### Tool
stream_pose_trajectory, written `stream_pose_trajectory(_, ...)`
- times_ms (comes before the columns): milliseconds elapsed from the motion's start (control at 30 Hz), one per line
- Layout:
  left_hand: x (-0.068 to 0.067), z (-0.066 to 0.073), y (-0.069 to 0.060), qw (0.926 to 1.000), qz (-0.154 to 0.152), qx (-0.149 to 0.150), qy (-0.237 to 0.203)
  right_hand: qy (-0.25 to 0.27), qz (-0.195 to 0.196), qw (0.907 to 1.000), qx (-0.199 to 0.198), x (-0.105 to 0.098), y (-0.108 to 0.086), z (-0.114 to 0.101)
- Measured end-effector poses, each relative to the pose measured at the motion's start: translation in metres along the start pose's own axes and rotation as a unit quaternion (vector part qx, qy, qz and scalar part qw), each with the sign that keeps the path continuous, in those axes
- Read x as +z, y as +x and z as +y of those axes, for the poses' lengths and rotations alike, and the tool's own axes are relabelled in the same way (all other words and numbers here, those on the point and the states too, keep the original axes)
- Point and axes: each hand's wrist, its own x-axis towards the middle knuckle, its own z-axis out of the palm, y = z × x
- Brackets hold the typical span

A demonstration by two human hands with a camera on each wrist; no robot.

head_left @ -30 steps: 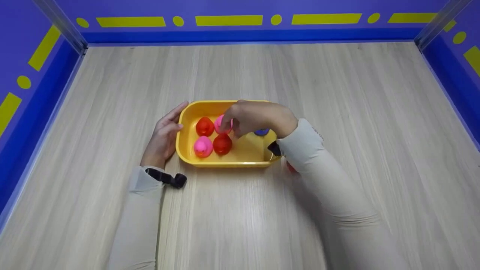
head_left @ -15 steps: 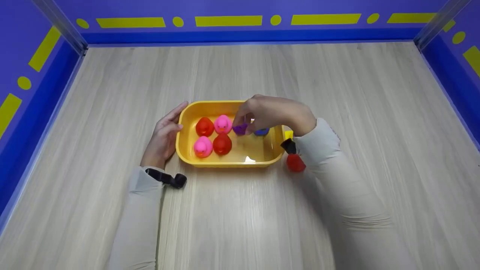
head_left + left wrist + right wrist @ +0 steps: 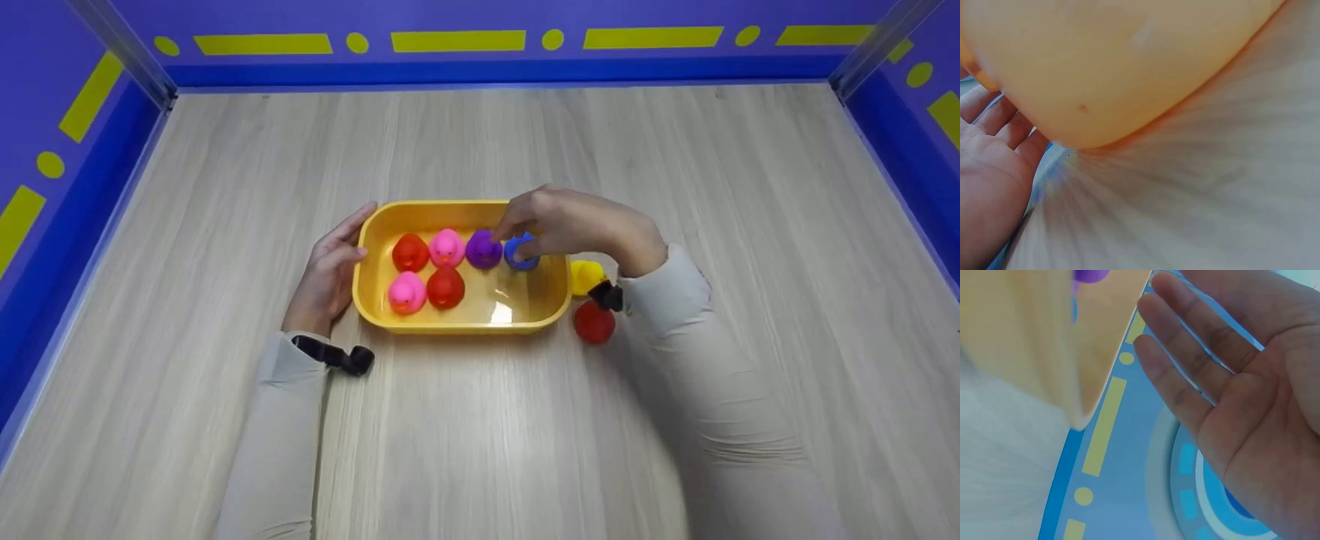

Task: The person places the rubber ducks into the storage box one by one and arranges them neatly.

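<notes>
At nine o'clock the tray (image 3: 457,328) is touched by the left hand (image 3: 324,276), fingers straight. Over its blue toy (image 3: 512,252), at two o'clock, the right hand (image 3: 581,221) is held unclenched, its palm (image 3: 1275,422) seen only from the right wrist.

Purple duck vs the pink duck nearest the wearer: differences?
Colour: the purple duck is deep purple; the near pink duck is bright pink.
Place: the purple duck sits in the far row; the near pink duck sits in the near row, far left.
Hand: a right hand fingertip overlaps the purple duck's edge, contact unclear; the near pink duck is apart from both hands.
Shared: both upright in the yellow tub.
</notes>
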Motion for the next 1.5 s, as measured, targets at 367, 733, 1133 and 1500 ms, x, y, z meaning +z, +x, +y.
stream_pose_trajectory(367, 0.001, 0.002, 0.001, 0.9994, 0.019, -0.020, 0.022, 0.014, 0.042, 0.9984, -0.035, 0.002, -0.021, 0.020)
stream_pose_trajectory(733, 0.003, 0.002, 0.000, 0.9996, 0.015, -0.015, 0.016, 0.003, 0.070, 0.9964, -0.047, 0.006, -0.042, 0.039)
stream_pose_trajectory(1133, 0.004, 0.003, 0.001, 0.9995, 0.020, -0.019, 0.016, 0.030, 0.063, 0.9972, -0.025, 0.012, -0.065, 0.052)
stream_pose_trajectory(1500, 0.004, 0.003, 0.000, 0.9996, 0.019, -0.015, 0.017, 0.058, 0.022, 0.9978, 0.025, 0.023, -0.081, 0.058)
